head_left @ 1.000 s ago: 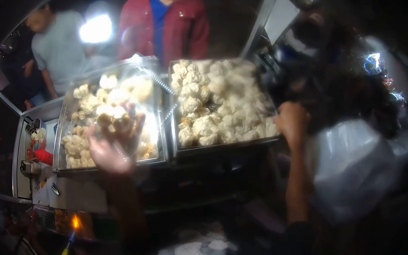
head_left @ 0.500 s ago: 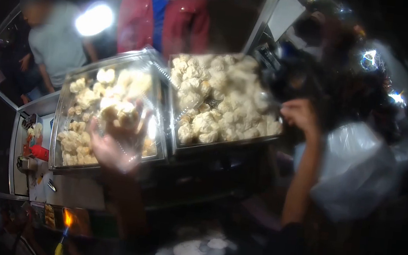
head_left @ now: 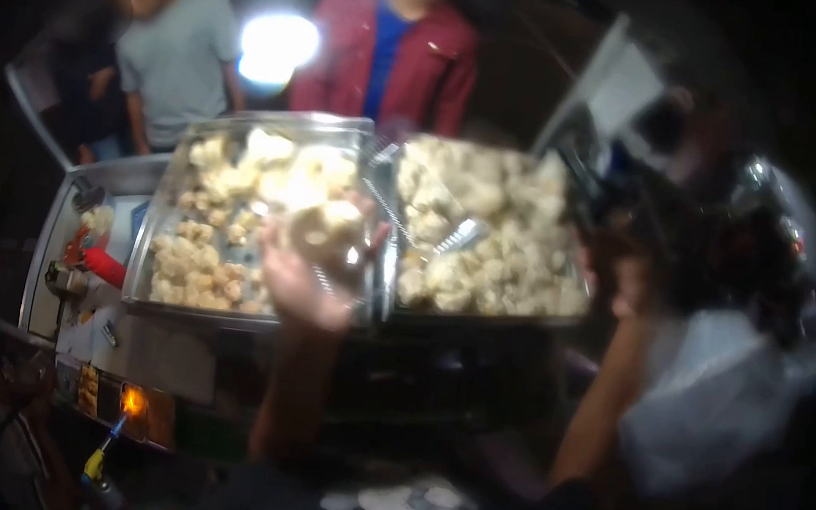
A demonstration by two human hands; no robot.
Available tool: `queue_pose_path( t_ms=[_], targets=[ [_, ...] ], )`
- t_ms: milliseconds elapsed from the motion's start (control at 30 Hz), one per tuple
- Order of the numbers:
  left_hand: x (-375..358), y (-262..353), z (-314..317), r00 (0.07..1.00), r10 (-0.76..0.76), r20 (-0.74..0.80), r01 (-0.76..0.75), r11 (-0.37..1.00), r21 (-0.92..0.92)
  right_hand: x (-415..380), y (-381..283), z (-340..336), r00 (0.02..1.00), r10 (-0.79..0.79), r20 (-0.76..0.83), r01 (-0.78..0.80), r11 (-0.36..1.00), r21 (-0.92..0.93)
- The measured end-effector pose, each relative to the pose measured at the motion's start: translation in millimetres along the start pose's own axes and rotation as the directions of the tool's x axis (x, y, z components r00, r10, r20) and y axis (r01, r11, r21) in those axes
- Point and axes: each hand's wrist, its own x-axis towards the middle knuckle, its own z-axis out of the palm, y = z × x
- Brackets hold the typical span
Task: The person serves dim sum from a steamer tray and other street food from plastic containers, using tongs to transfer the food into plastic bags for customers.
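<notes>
Palm up, my left hand (head_left: pixel 308 289) is raised in front of the left clear-sided case (head_left: pixel 205 315), holding some pale, dumpling-like lumps (head_left: pixel 326 228). Blur and glare hide their exact number. More pale lumps (head_left: pixel 196 256) lie inside that case. Beside it, the right case (head_left: pixel 482 316) is heaped with similar lumps (head_left: pixel 491 234). My right hand (head_left: pixel 631 286) is near that case's right edge, against dark shapes. Its fingers are smeared, and anything in them is hidden.
A person in a red jacket (head_left: pixel 391 52) and another in a grey shirt (head_left: pixel 176 62) stand beyond the cases. At the lower left, a yellow torch (head_left: pixel 94 464) burns with a flame (head_left: pixel 132 401). A white plastic bag (head_left: pixel 724 392) lies at right.
The view has shifted, so the cases and people appear farther right. My left hand still holds pale lumps. My right hand has moved slightly lower and its fingers are now less distinct.
</notes>
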Motion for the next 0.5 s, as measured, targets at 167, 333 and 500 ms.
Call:
queue_pose_path(
  t_ms=[167,333,500],
  targets=[
    [-2.6,-20.1,15.8,0.991,-0.064,-0.117,0.068,0.997,0.028,-24.2,-35.6,67.1,0.964,-0.222,0.148,0.246,0.954,-0.171],
    [9.6,-35.8,-7.1,0.989,-0.132,0.069,0.137,0.988,-0.070,-45.7,-42.4,154.9,0.901,-0.388,0.196,0.404,0.581,-0.707],
    [-2.2,-47.0,11.5,0.997,-0.083,0.000,0.083,0.996,-0.013,-61.9,-21.3,203.3,0.763,-0.540,0.355,0.423,0.000,-0.906]
  ],
)
